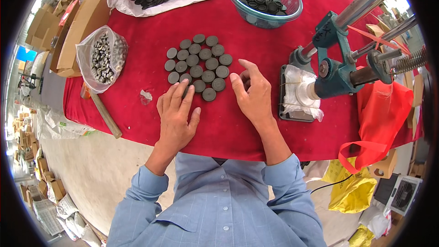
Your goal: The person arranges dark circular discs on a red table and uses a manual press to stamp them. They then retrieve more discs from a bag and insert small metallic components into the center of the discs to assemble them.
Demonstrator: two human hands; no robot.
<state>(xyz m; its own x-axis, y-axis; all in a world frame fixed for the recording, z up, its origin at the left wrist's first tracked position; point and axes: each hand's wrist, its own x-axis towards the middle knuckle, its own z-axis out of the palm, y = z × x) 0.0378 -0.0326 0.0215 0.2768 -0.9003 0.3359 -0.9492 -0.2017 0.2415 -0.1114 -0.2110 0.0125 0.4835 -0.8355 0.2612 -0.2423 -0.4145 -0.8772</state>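
Observation:
Several round black discs stand close together in a cluster on the red cloth. My left hand lies at the near left edge of this cluster, palm down with fingers stretched out. Its fingertips reach the nearest discs and partly hide one; whether they press on it I cannot tell. On the cluster's right side is my right hand, thumb and index finger apart and the other fingers bent. No object shows in its grasp.
A green press stands at right beside a red bag. Behind are a clear bowl of black rings and a white sack of black pieces. At left lie a bag of metal parts, a hammer and a cardboard box.

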